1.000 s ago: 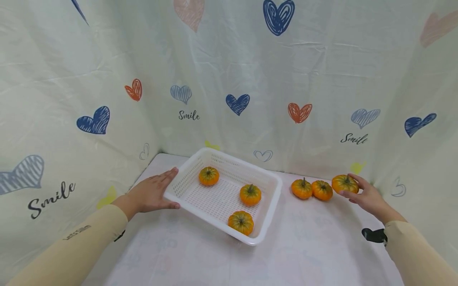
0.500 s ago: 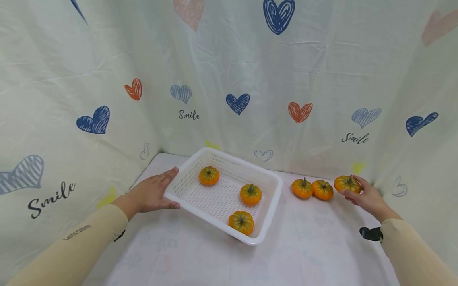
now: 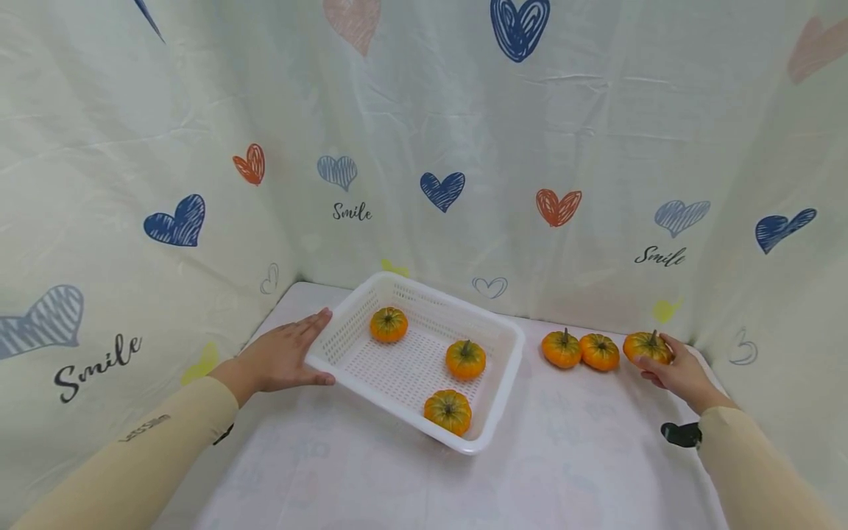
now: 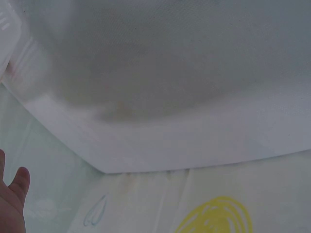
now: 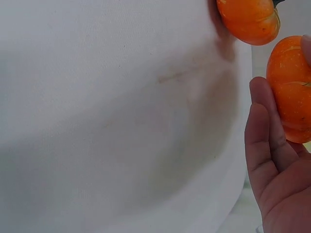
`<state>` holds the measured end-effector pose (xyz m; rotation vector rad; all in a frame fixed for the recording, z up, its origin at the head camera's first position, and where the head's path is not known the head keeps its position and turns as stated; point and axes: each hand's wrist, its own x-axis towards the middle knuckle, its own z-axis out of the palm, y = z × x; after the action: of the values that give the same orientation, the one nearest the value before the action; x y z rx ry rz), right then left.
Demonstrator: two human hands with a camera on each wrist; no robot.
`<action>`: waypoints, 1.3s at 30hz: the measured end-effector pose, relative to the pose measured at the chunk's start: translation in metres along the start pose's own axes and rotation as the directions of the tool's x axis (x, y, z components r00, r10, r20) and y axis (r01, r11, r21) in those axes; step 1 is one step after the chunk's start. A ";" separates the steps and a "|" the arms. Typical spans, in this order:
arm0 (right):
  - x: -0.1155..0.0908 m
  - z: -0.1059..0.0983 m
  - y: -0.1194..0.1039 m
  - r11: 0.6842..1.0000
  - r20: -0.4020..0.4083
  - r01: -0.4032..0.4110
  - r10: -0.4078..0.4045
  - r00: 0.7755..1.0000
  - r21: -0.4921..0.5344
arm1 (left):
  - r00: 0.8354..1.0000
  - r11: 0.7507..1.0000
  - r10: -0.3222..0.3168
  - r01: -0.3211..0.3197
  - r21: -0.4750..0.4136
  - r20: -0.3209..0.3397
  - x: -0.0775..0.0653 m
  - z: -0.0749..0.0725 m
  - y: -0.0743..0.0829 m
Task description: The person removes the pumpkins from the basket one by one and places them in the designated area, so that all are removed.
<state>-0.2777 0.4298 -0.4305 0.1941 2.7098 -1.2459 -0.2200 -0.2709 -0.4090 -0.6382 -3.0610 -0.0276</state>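
Pumpkin (image 3: 645, 348), squat and ribbed, is being gripped by the right hand (image 3: 685, 374) near the far corner of the smooth table (image 3: 563, 442); the left hand (image 3: 280, 358), straight-fingered, is touching the perforated plastic basket (image 3: 404, 368)

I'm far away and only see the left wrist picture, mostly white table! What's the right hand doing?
Observer: The right hand is holding an orange pumpkin.
Child: Ooh! What's beside that one?
Observer: Two more pumpkins, sitting side by side on the table.
Child: I see just a white corner of something. What is it?
Observer: In the head view it's a white basket with three pumpkins inside.
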 end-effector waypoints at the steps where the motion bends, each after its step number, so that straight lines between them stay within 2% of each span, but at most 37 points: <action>1: 0.001 0.001 0.002 1.000 -0.002 -0.006 0.006 1.000 0.007 | 1.000 1.000 0.000 0.000 -0.001 -0.001 0.000 0.000 0.000; 5: 0.006 0.003 0.009 0.999 0.000 -0.026 0.026 1.000 0.024 | 1.000 1.000 -0.006 0.006 -0.004 0.002 0.000 -0.002 0.001; 16: 0.011 0.005 0.020 0.995 0.023 -0.090 0.091 0.996 -0.054 | 1.000 1.000 -0.010 0.010 -0.004 0.011 0.001 -0.002 0.001; 23: 0.013 0.011 0.021 0.989 0.036 -0.146 0.146 0.989 -0.020 | 1.000 1.000 -0.012 0.012 -0.008 0.019 0.001 -0.003 0.002; 39: 0.018 0.015 0.021 0.987 0.026 -0.154 0.155 0.988 -0.047 | 1.000 1.000 -0.018 0.018 -0.002 0.025 0.000 -0.004 0.002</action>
<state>-0.2899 0.4325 -0.4591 0.3700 2.6371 -1.1350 -0.2191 -0.2696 -0.4052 -0.6154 -3.0913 -0.0231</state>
